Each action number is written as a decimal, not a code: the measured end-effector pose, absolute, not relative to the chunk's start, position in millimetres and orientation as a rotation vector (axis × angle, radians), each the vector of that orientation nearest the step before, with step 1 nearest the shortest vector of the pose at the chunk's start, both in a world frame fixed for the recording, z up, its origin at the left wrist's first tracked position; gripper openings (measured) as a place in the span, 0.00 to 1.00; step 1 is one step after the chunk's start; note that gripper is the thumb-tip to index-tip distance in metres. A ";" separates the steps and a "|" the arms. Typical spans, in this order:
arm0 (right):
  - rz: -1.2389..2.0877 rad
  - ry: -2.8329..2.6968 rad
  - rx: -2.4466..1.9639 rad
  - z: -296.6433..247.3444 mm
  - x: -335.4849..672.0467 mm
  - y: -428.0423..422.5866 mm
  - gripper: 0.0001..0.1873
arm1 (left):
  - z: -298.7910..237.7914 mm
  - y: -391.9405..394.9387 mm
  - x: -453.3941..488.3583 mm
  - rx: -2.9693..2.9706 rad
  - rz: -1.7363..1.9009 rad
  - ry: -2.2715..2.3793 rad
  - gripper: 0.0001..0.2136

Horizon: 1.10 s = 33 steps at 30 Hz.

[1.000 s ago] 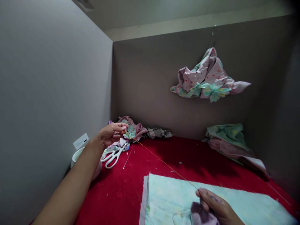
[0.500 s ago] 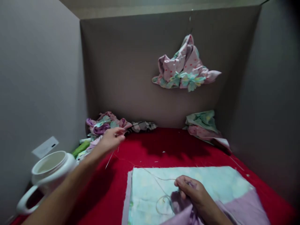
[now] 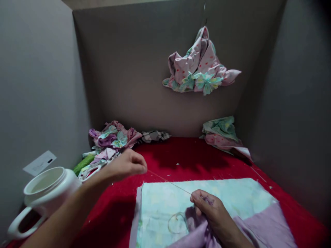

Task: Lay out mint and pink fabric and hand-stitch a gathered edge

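Note:
My left hand [image 3: 132, 164] is closed in a pinch on a thin thread [image 3: 169, 181], above the red surface. The thread runs taut, slanting down to the fingertips of my right hand [image 3: 208, 204]. That hand is closed around bunched purple fabric [image 3: 198, 232], with the thread's end at its thumb and forefinger. Whether a needle is there, I cannot tell. Under my right hand lies a pale blue-green patterned cloth [image 3: 160, 197] with a greyish edge at its left. A loose loop of thread [image 3: 169, 224] rests on it, left of the purple fabric.
A white jug [image 3: 55, 187] stands at left beside scissors [image 3: 91, 173] and a green item [image 3: 84, 164]. Fabric pieces with flowers [image 3: 113, 136] lie behind. Folded cloths [image 3: 221, 134] sit back right. A pink fabric piece [image 3: 204, 69] hangs before the grey back wall [image 3: 129, 69].
My left hand has come down and a little right, and its fingers have closed. The thread, slack before, is now straight between my hands. My right hand has barely moved.

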State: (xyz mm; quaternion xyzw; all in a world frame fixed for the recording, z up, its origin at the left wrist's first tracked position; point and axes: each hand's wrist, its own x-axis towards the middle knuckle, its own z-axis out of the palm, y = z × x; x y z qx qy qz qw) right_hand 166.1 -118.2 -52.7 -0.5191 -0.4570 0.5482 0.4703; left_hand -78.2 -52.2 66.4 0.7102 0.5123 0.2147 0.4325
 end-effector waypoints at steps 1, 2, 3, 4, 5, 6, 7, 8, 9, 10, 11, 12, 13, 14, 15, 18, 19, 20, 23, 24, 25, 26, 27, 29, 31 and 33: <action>1.341 -1.122 -1.280 -53.4 166.4 -118.2 0.24 | 77.3 -48.8 -92.8 1.757 0.591 1.345 0.06; 1.342 -1.124 -1.290 -53.8 166.7 -118.4 0.24 | 86.1 -46.3 -106.5 1.742 0.651 1.412 0.07; 1.343 -1.129 -1.300 -54.0 166.9 -118.6 0.24 | 92.9 -44.3 -119.2 1.728 0.706 1.472 0.07; 1.341 -1.133 -1.311 -53.9 167.0 -119.0 0.24 | 97.6 -42.8 -130.5 1.717 0.753 1.522 0.07; 1.332 -1.137 -1.321 -53.6 167.0 -119.3 0.25 | 100.7 -41.5 -140.3 1.705 0.795 1.570 0.08; 1.315 -1.139 -1.331 -53.2 166.8 -119.6 0.25 | 102.5 -40.4 -148.2 1.699 0.831 1.623 0.08; 1.296 -1.136 -1.340 -52.7 166.4 -119.7 0.25 | 103.4 -39.4 -154.1 1.703 0.852 1.673 0.08; 1.281 -1.133 -1.351 -52.1 165.9 -119.8 0.25 | 103.4 -38.5 -157.7 1.712 0.859 1.713 0.08; 1.279 -1.131 -1.365 -51.4 165.2 -119.7 0.25 | 102.8 -37.8 -158.9 1.727 0.856 1.741 0.08; 1.288 -1.127 -1.384 -50.6 164.3 -119.6 0.25 | 101.4 -37.4 -157.4 1.746 0.841 1.756 0.08; 1.311 -1.127 -1.398 -49.7 163.3 -119.7 0.25 | 99.1 -37.5 -153.2 1.766 0.816 1.752 0.08; 1.330 -1.129 -1.404 -48.8 162.2 -120.0 0.25 | 95.9 -38.4 -146.2 1.785 0.785 1.727 0.08; 1.326 -1.136 -1.404 -47.7 161.3 -120.6 0.26 | 91.5 -40.2 -136.7 1.803 0.745 1.685 0.08; 1.293 -1.147 -1.396 -46.5 160.4 -121.7 0.27 | 85.8 -43.1 -124.9 1.824 0.690 1.632 0.07; 1.238 -1.162 -1.385 -45.2 159.7 -123.2 0.28 | 79.0 -47.2 -111.4 1.846 0.628 1.568 0.07; 1.150 -1.263 -1.348 -40.1 157.8 -128.5 0.28 | 52.6 -65.5 -66.6 1.917 0.436 1.344 0.09; 1.180 -1.304 -1.323 -38.1 156.8 -130.0 0.29 | 42.8 -72.6 -52.4 1.946 0.403 1.293 0.10; 1.222 -1.335 -1.285 -36.0 155.5 -131.1 0.29 | 33.1 -79.6 -39.6 1.973 0.392 1.266 0.10; 1.350 -1.397 -1.083 -31.2 149.6 -131.0 0.30 | 8.9 -95.2 -11.9 2.032 0.418 1.220 0.10; 1.401 -1.395 -1.027 -30.8 147.7 -129.8 0.28 | 3.5 -98.0 -6.6 2.033 0.432 1.206 0.10; 1.460 -1.379 -1.006 -31.4 146.3 -128.3 0.27 | -0.3 -99.4 -3.0 2.021 0.441 1.190 0.10; 1.521 -1.357 -1.023 -33.1 145.4 -126.5 0.26 | -2.6 -99.8 -0.9 1.998 0.443 1.169 0.10; 1.561 -1.328 -1.071 -35.7 145.1 -124.8 0.26 | -3.6 -99.3 -0.1 1.962 0.441 1.150 0.10; 1.596 -1.277 -1.203 -42.3 146.0 -122.2 0.25 | -2.2 -96.4 -1.7 1.898 0.439 1.124 0.09; 1.594 -1.254 -1.255 -47.7 147.9 -121.6 0.23 | 2.5 -90.6 -7.1 1.883 0.430 1.097 0.08; 1.598 -1.225 -1.247 -49.4 149.7 -122.8 0.21 | 9.7 -81.0 -17.5 1.911 0.411 1.098 0.07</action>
